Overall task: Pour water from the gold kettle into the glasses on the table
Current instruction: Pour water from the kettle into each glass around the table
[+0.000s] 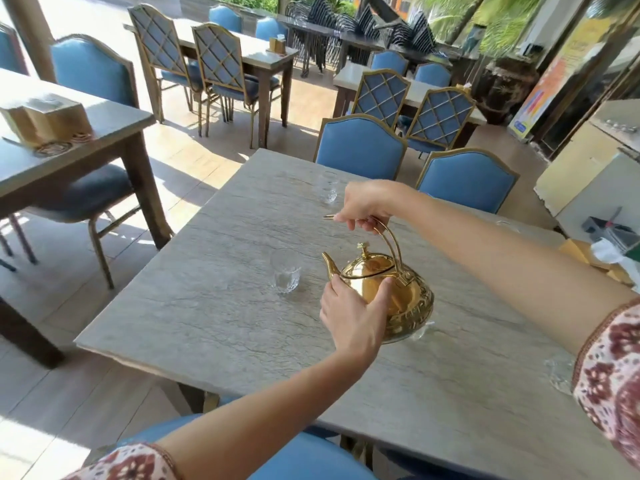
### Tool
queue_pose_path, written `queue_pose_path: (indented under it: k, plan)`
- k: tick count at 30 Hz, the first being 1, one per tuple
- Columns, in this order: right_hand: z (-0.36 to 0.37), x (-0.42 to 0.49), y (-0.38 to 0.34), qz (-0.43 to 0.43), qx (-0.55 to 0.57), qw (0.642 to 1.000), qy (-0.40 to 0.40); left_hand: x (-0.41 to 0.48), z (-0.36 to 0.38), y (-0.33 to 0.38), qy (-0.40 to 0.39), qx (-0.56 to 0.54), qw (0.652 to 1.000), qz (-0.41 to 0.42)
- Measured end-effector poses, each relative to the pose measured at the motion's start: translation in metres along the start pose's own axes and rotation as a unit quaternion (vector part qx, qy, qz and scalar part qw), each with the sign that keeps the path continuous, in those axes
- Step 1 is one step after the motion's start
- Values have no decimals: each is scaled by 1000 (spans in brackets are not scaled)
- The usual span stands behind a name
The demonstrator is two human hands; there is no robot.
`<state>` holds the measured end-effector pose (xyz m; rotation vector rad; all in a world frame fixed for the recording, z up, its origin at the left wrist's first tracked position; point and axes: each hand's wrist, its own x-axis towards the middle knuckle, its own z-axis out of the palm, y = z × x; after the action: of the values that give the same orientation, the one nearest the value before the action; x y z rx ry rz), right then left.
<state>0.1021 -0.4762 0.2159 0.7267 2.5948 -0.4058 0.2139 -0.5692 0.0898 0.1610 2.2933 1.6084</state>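
The gold kettle (401, 289) stands on the grey table (214, 313) near its middle, spout pointing left. My right hand (367, 206) grips the top of its arched handle. My left hand (349, 313) cups the kettle's near side just below the lid. A clear glass (285, 275) stands just left of the spout, some water in its bottom. A second glass (328, 187) stands at the far side of the table. Another glass (559, 374) shows by my right sleeve, partly hidden.
Two blue chairs (360, 150) stand along the table's far edge and one (311, 459) is right below me. Another table (114, 123) with a wooden holder is to the left. Yellow napkins and a box (602, 254) lie at the right edge.
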Motion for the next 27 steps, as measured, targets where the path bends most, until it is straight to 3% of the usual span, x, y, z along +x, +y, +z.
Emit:
queue_pose_path:
  k: [9,16,27]
  plan:
    - [12,46,-72,4,-102,992,-71,35,-27,-5,6,-133,987,-91]
    - [17,53,-98,9,-249,964,-96,49,-18,2,-20,-197,967,-161]
    - [20,73,-100,38,-285,952,-107,56,-5,14,-35,-247,954,-167]
